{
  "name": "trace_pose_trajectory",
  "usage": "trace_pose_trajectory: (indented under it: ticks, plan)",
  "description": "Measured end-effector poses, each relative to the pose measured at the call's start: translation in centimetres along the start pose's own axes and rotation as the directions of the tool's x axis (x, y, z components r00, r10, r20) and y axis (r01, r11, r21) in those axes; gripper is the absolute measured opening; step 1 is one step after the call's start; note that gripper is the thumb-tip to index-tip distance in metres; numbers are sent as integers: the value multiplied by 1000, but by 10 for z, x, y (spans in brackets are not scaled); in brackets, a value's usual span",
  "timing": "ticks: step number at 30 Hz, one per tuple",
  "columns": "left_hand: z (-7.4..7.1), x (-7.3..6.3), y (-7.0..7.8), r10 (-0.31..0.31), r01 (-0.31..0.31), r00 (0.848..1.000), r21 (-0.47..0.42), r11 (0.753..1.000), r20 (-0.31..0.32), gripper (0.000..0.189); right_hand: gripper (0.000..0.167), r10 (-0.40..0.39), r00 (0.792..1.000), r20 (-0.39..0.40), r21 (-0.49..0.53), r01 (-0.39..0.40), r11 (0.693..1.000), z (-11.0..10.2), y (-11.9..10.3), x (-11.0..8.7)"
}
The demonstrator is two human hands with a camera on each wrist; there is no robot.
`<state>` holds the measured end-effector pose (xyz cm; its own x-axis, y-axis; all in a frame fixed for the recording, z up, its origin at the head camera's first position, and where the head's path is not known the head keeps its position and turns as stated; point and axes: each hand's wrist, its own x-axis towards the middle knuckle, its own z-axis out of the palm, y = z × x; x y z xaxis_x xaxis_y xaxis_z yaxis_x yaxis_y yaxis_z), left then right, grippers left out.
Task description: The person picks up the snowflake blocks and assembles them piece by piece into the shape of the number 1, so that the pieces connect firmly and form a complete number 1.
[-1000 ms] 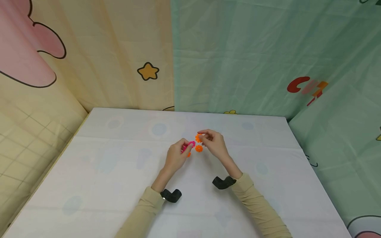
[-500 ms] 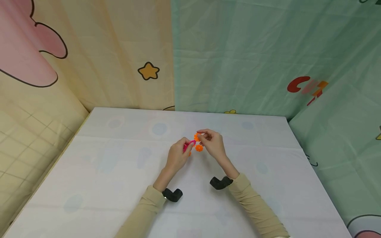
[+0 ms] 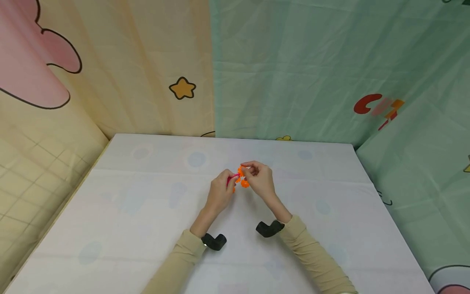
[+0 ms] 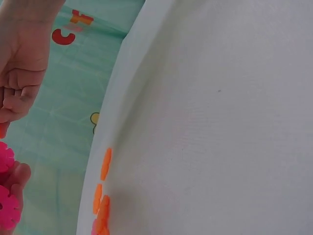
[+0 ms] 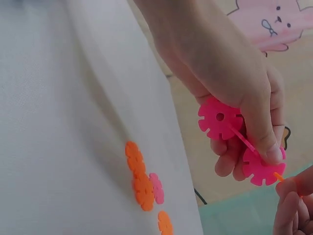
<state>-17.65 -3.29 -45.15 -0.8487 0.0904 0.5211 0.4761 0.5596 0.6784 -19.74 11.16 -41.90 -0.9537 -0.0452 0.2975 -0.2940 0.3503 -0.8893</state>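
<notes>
My left hand [image 3: 219,192] pinches a joined set of pink snowflake discs above the table. In the right wrist view, one pink disc [image 5: 220,117] links through a thin, edge-on pink piece [image 5: 243,138] to another pink disc [image 5: 260,168] under the thumb. My right hand [image 3: 260,179] pinches an orange snowflake disc [image 3: 240,170], mostly hidden by fingers in both wrist views. Its edge appears to meet a slot in the lower pink disc; how deep it sits I cannot tell. From the left wrist, pink discs [image 4: 7,208] show beside the left fingers [image 4: 20,175].
On the white-covered table [image 3: 147,228] below the hands lie several loose discs: orange discs [image 5: 144,192], [image 5: 134,157] touching or overlapping, a pink disc [image 5: 157,188] beside them, and another orange disc [image 5: 165,223] apart. Patterned curtains [image 3: 293,73] hang behind the table's far edge.
My right hand has moved a little left, bringing the orange disc up against the pink discs. My left hand has shifted slightly right and turned the pink discs more edge-on to the head view.
</notes>
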Motion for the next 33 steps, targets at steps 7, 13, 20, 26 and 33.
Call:
trace_pose_trajectory:
  ticks: [7,13,20,26,33]
  plan:
    - [2,2,2,30,-30,998,7,1000,-48,9,15,57,998,8,35,-57,998,-1,-18,-7]
    - [2,4,3,62,-61,997,27,998,-49,10,17,72,997,0,58,-72,996,-5,-33,-11]
    - [2,1,-1,4,-4,1000,15,1000,11,12,16,106,994,37,79,-108,991,0,4,-6]
    - [0,-4,-5,-49,48,998,5,999,51,14,18,111,987,117,63,-119,991,-5,14,-7]
    - [-2,-3,-10,-64,67,995,-34,997,76,16,22,112,980,166,80,-126,989,-11,21,-4]
